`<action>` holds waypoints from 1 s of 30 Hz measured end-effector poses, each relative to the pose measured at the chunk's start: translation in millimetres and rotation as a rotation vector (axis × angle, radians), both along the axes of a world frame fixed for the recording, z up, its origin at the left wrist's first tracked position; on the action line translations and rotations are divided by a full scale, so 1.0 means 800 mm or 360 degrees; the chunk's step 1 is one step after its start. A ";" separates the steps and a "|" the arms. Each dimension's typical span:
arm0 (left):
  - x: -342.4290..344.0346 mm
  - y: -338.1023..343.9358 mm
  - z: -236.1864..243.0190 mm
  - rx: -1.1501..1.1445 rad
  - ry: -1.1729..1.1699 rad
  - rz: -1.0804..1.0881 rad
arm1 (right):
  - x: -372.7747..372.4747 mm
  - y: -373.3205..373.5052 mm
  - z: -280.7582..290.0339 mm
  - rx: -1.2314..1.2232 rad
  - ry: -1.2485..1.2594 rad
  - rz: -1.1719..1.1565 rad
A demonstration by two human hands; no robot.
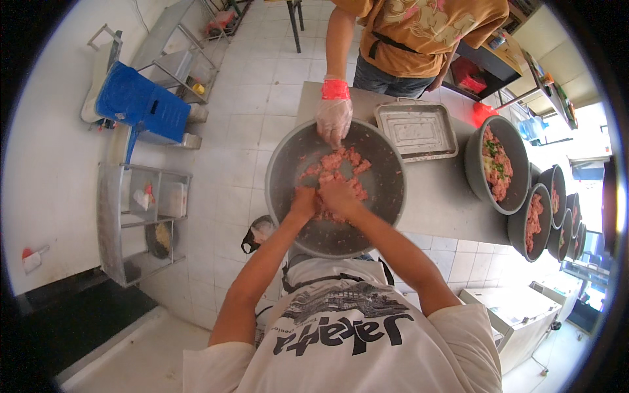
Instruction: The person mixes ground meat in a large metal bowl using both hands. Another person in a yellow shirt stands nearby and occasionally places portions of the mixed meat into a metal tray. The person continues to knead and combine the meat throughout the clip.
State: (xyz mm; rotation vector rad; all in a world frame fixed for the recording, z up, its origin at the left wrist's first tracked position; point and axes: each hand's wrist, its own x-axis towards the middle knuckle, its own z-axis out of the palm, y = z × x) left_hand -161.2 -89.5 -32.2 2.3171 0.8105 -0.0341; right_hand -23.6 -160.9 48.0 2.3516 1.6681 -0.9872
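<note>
A wide grey bowl (278, 226) in front of me holds loose clumps of pink ground meat (337, 160). My left hand (304, 202) is down in the bowl, its fingers curled into the meat at the left of the pile. Close beside it, my right hand (339, 196) presses into the middle of the pile with bent fingers. Meat hides the fingertips of both hands. From the far side, a co-worker's gloved hand (334, 119) with a red band at the wrist reaches over the bowl's rim, just beyond the meat.
The bowl sits at the left end of a steel table (442, 196). Right of it lies a shallow metal tray (419, 131). Farther right stand a grey bowl (481, 177) of meat with green bits and several more meat bowls. A black bag (257, 234) is on the tiled floor.
</note>
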 end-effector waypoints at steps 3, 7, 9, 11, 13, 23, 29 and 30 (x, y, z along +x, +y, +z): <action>0.012 0.013 0.015 0.0082 0.0285 -0.0050 | 0.091 -0.024 -0.017 -0.0090 0.0738 -0.0063; 0.025 0.044 0.038 0.0253 0.0263 -0.0562 | 0.136 -0.042 -0.017 0.0116 0.0791 -0.0206; 0.017 0.038 0.047 0.0251 0.0209 -0.0609 | 0.120 -0.042 0.004 0.0136 0.0414 -0.0117; 0.007 0.025 0.053 0.0271 -0.0084 -0.0325 | 0.101 -0.033 0.036 0.0214 -0.0042 -0.0079; 0.000 0.019 0.053 0.0135 -0.0119 -0.0091 | 0.074 -0.029 0.066 0.0238 -0.0127 -0.0076; -0.001 0.014 0.017 0.0379 0.0428 -0.0441 | -0.036 0.003 0.066 0.0181 -0.0365 0.0197; 0.001 0.029 0.004 -0.0256 0.0180 -0.0171 | -0.020 0.035 0.041 -0.0009 -0.0184 0.0167; 0.002 0.031 0.000 -0.0329 0.0286 -0.0153 | -0.011 0.037 0.030 0.0016 -0.0135 0.0119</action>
